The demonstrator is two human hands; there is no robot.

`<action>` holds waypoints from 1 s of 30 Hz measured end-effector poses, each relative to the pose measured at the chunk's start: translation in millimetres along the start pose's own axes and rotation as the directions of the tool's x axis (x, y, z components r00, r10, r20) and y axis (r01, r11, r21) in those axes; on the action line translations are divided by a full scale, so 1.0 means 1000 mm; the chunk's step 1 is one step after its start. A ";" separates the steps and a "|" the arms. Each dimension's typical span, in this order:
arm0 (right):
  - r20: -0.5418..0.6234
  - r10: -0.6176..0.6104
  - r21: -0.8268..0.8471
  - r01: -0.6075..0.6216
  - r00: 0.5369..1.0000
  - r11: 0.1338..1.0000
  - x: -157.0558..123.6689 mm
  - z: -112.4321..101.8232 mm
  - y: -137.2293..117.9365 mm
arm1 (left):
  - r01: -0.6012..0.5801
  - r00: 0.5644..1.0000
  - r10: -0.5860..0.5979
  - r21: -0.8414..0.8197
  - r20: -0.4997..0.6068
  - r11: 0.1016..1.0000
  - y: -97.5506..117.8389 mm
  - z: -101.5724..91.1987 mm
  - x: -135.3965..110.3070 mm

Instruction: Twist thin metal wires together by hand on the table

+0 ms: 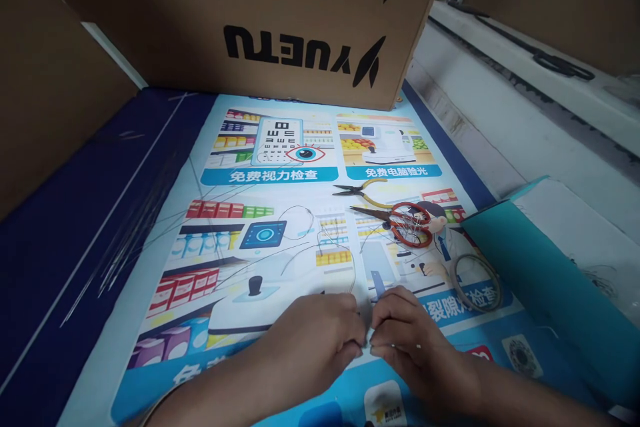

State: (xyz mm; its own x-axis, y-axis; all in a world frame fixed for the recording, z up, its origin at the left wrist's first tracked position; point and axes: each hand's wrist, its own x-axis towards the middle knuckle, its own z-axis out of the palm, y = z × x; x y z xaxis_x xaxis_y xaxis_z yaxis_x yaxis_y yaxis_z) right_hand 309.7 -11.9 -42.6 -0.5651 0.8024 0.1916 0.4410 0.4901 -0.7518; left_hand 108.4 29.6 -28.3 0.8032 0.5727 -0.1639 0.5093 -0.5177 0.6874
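My left hand (317, 337) and my right hand (413, 340) meet low in the middle of the view, fingertips pinched together over a printed poster (280, 167). Both pinch a thin silver wire (333, 247) that curves up and away from my fingers across the poster. Red-handled scissors (407, 221) lie just beyond my right hand. Yellow-handled pliers (367, 192) lie behind the scissors. A roll of tape (475, 280) rests to the right of my right hand.
A large cardboard box (280, 20) stands at the far edge of the poster. Several straight wire lengths (135, 227) lie on the dark blue surface at left. A teal sheet (545, 280) lies at right, beside a white ledge (525, 113).
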 end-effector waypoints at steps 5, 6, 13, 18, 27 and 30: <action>-0.009 -0.016 -0.006 0.016 1.000 1.000 0.000 0.002 0.002 | 0.024 1.000 -0.025 0.083 0.008 0.996 0.006 0.010 0.002; -0.010 -0.017 -0.006 0.017 1.000 1.000 0.000 0.003 0.003 | 0.025 1.000 -0.025 0.086 -0.003 0.996 0.006 0.012 0.002; -0.004 -0.005 -0.017 0.005 1.000 1.000 0.001 0.003 0.003 | 0.037 0.999 -0.032 0.150 -0.036 0.988 0.009 0.016 0.003; -0.033 0.019 0.021 -0.018 0.999 1.000 0.000 0.002 0.003 | 0.044 0.998 -0.038 0.148 -0.044 0.988 0.009 0.018 0.005; -0.165 0.158 0.188 -0.126 0.974 0.974 -0.003 0.003 0.007 | 0.032 0.986 -0.038 -0.039 -0.160 0.999 0.006 0.018 0.007; -0.208 0.175 0.278 -0.114 0.962 0.954 -0.001 0.000 0.006 | 0.017 0.983 -0.028 -0.064 -0.182 0.998 0.007 0.017 0.007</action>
State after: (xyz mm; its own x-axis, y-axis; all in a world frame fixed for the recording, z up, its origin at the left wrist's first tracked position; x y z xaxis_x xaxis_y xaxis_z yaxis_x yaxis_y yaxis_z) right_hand 312.6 -10.0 -47.4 -0.3218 0.9288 0.1837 0.2914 0.2818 -0.9141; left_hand 122.5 18.9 -36.9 0.7187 0.6934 -0.0517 0.5020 -0.4659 0.7286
